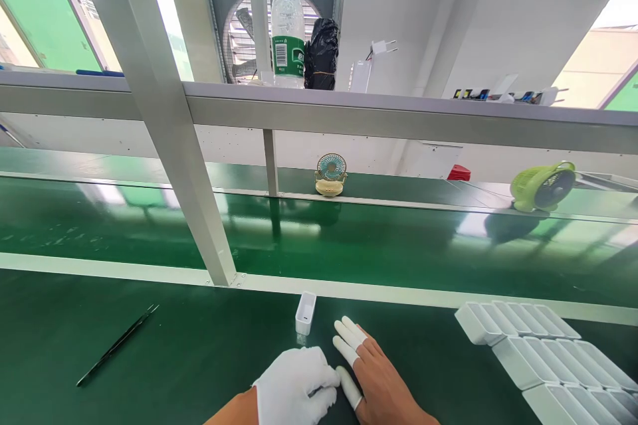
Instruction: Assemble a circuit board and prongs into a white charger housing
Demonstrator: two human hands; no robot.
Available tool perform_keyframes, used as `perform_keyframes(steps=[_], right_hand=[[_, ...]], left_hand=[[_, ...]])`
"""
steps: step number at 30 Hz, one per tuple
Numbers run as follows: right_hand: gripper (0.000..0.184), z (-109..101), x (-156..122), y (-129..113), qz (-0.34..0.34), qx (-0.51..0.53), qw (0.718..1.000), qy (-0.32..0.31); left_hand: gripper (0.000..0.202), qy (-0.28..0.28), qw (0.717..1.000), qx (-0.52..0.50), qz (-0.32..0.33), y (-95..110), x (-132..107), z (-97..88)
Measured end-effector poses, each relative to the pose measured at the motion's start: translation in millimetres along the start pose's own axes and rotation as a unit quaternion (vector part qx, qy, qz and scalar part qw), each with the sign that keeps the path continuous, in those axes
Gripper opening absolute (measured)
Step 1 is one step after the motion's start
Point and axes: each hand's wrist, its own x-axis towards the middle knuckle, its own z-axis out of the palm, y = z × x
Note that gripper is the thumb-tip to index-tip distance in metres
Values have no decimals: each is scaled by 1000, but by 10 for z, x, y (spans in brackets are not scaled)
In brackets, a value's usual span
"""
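My left hand [298,386], in a white glove, rests low in the middle with its fingers curled in. Its fingertips meet the thumb of my right hand [375,372]; whether anything small lies in the curled fingers is hidden. White finger cots cover the thumb and two fingers of my right hand, whose fingers lie stretched out over the green bench. Just beyond my hands stands a small white open-topped plastic case [306,313], with a small dark slot visible inside it. Black tweezers [117,345] lie to the left, apart from both hands.
White compartment trays [558,355] sit at the right. A metal post [164,119] rises left of centre to a shelf [399,113] carrying a bottle [288,20] and a black bag [321,56]. Beyond the rail are a small fan [331,176] and a green fan [541,187].
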Motion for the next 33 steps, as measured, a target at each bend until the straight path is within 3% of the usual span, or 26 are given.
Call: perform_keyframes(steps=[8, 23, 33], right_hand=[[45, -78, 38, -26, 2, -2, 1000, -21], [51, -21, 14, 3, -18, -14, 1000, 11], [53, -98, 35, -17, -21, -19, 1000, 6]], left_hand=[[12, 15, 1000, -3, 13, -17, -6, 4], [13, 26, 999, -2, 23, -37, -16, 23], [16, 31, 999, -2, -15, 31, 8, 39]])
